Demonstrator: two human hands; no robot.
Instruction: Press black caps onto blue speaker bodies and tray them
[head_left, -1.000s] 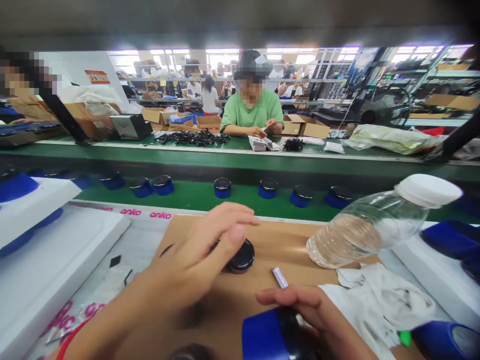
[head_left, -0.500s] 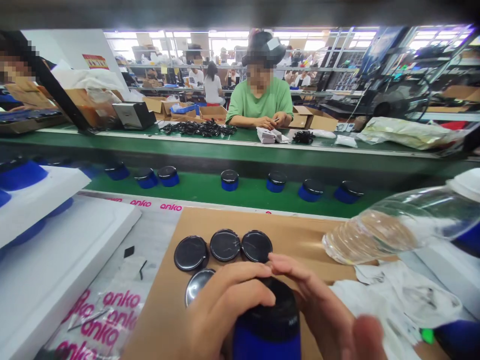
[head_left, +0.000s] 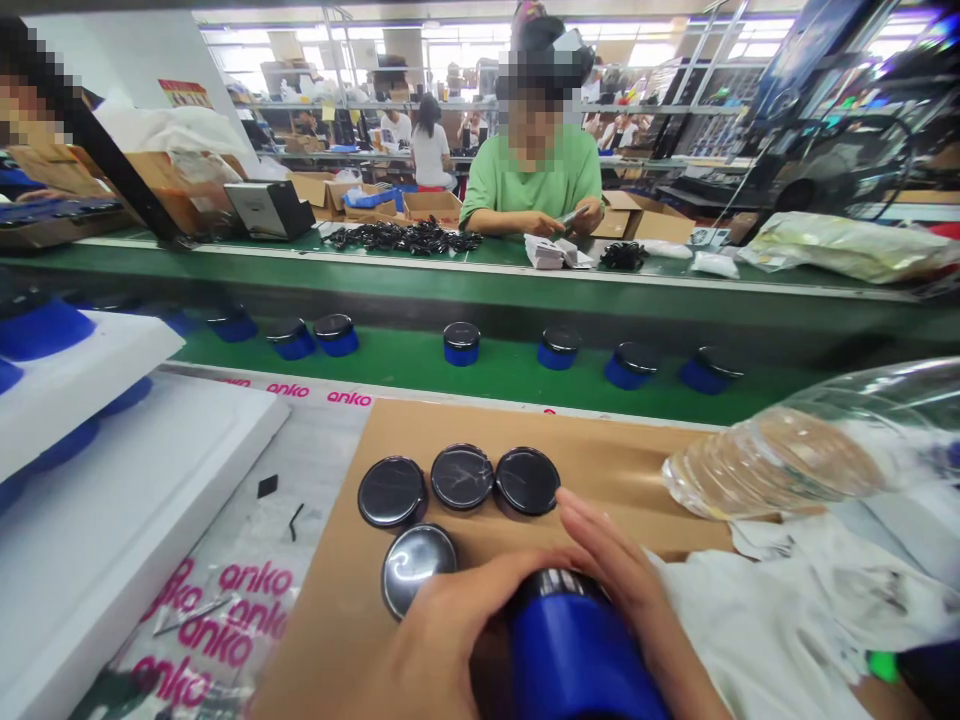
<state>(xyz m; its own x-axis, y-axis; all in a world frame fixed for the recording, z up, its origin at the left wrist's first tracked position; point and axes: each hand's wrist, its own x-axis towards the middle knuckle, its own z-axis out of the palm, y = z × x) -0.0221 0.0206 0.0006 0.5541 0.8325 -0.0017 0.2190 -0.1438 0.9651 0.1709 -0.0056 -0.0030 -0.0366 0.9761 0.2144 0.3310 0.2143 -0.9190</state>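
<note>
My left hand [head_left: 442,630] curves around the left side of a blue and black cylinder [head_left: 577,650], which looks like a small speaker. My right hand [head_left: 637,590] lies along its right side, fingers fairly straight and pressed against it. The cylinder is tilted, its blue body toward me and a black band with light marks at the far end. Its lower part runs out of the picture. Just beyond my hands, several round black caps or tops, among them a glossy one [head_left: 418,570] and a scratched one [head_left: 462,476], rest on a cardboard sheet [head_left: 330,610].
Several blue cylinders with black tops, one here [head_left: 461,343], stand on the green belt [head_left: 405,370]. A clear water bottle [head_left: 780,455] lies to the right by a white cloth [head_left: 750,610]. White foam trays [head_left: 187,450] are at left. A person in green [head_left: 532,180] works opposite.
The cylinder has been tipped over in my hands: its black top faced up before, and now its blue side shows. The view has shifted slightly.
</note>
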